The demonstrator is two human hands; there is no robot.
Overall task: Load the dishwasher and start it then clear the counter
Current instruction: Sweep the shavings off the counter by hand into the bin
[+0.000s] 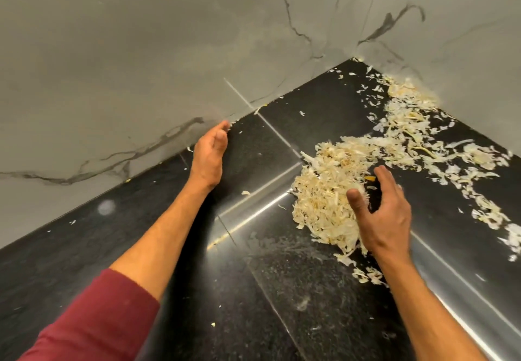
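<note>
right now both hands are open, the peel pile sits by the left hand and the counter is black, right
Not quite: the head view shows the peel pile by the right hand, not the left hand. Both hands are open and the counter is black.

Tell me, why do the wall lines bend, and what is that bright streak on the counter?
Head view: the wide lens bows the wall; lamp glare streaks the glossy counter; the left hand is slightly blurred; the peels look sharp.
</note>
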